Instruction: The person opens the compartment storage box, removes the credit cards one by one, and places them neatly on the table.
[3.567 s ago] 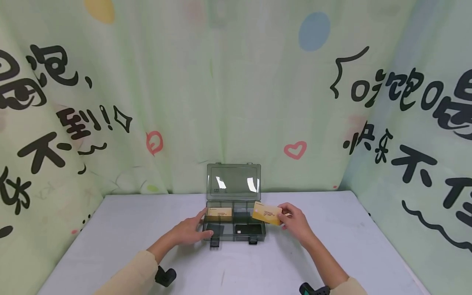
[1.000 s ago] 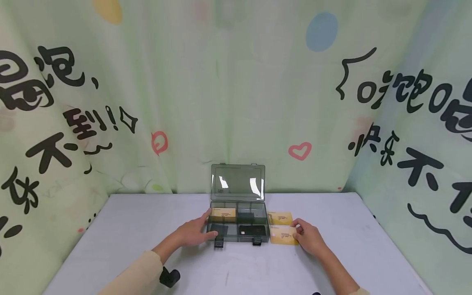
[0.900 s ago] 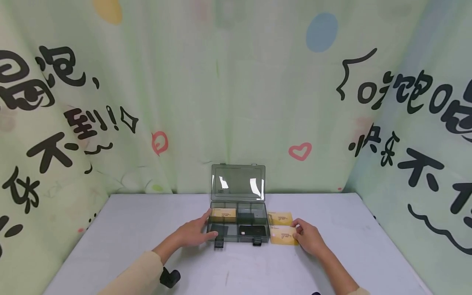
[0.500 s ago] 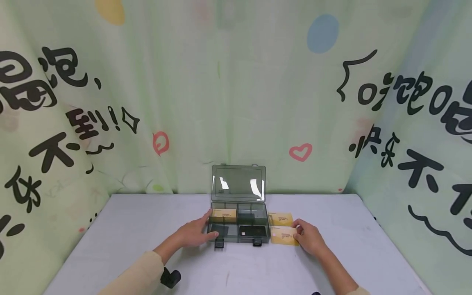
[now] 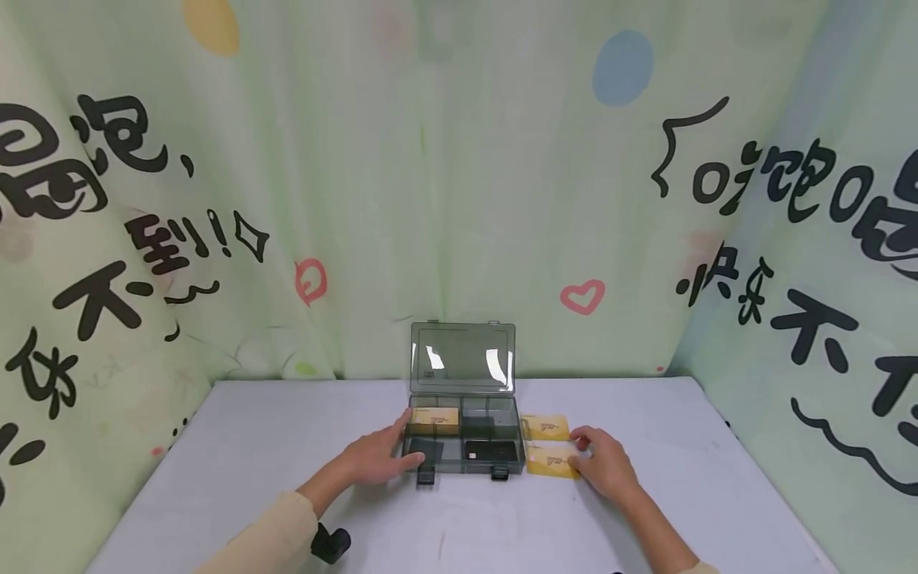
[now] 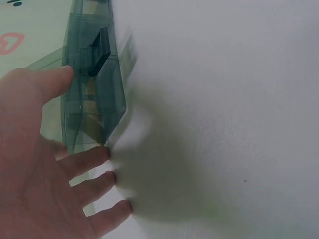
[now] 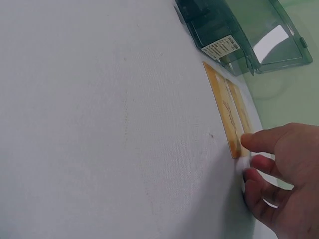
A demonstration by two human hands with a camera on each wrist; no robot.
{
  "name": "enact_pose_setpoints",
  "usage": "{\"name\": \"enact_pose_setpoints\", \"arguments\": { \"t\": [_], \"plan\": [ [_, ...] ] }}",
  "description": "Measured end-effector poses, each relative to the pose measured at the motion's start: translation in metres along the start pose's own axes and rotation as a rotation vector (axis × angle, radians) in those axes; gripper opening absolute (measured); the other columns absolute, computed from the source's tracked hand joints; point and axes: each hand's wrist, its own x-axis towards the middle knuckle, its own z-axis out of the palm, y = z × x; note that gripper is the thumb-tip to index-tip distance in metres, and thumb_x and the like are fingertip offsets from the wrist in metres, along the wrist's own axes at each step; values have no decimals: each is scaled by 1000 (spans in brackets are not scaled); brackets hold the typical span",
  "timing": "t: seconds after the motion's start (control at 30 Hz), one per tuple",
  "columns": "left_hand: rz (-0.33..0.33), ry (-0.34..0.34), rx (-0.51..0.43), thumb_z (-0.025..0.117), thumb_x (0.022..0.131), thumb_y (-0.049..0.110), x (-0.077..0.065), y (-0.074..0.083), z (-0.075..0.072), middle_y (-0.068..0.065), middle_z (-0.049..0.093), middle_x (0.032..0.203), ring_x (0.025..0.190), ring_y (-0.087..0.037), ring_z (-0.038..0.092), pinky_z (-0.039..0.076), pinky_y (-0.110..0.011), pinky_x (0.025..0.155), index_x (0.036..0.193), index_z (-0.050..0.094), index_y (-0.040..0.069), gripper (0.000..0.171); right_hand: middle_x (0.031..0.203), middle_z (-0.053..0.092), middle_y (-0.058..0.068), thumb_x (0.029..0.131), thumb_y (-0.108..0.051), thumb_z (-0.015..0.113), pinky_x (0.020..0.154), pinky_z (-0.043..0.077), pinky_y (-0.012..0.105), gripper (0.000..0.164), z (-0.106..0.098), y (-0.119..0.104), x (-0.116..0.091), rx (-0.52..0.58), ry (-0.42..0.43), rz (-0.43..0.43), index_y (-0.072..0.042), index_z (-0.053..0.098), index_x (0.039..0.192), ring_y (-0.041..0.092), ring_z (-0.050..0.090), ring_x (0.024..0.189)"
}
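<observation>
A smoky see-through plastic organizer box (image 5: 449, 464) lies with its lid (image 5: 463, 359) raised. A stack of yellow cards (image 5: 435, 421) fills its back left compartment. A flat black item (image 5: 491, 450) with a small white square is in the front right one. My left hand (image 5: 376, 456) rests at the box's left front corner, fingers extended, thumb near the front latch. Right of the box, two yellow cards lie flat, a back card (image 5: 545, 428) and a front card (image 5: 551, 461). My right hand (image 5: 606, 466) has its thumb at the front card's right end, fingers loosely bent beside it.
The white table (image 5: 459, 526) runs back to a pale green printed curtain (image 5: 445, 199), which also hangs at both sides. A black wrist device (image 5: 330, 544) sits under the left sleeve. The raised lid stands close to the back curtain.
Earlier, my right hand held a yellow card over the box's right side. Now that card lies on the table, and my right fingers have loosened slightly from it. My left hand stays at the box.
</observation>
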Motion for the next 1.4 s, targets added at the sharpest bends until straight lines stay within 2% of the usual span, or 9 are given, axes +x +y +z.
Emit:
{"name": "enact_pose_setpoints", "arguments": {
  "t": [0.3,0.57,1.0,1.4],
  "plan": [
    [-1,-4,-14,54,91,57,1,1,-1,-18,45,148,132,-40,48,41,-58,105,156,16,13,87,103,65,10,86,-12,70,63,44,23,31,-5,-5,-3,146,13,48,-5,63,116,15,53,72],
    [-12,-11,-10,54,93,54,-1,3,-4,-18,41,151,133,-40,47,39,-56,107,156,15,11,86,109,64,10,91,-16,66,65,46,22,32,-4,-23,3,209,2,80,-8,63,121,17,55,78],
    [-2,-3,-5,53,93,55,1,4,-1,-17,39,153,134,-39,46,38,-56,108,156,15,11,86,109,64,7,93,-20,64,70,49,22,31,-6,-53,6,272,-14,67,-12,63,122,17,57,83],
    [0,-9,-3,54,92,55,1,4,0,-17,41,151,133,-39,47,39,-56,107,156,15,12,87,106,66,6,93,-18,64,70,50,23,29,2,-71,6,343,-30,7,-9,63,121,15,62,83]
  ]
}}
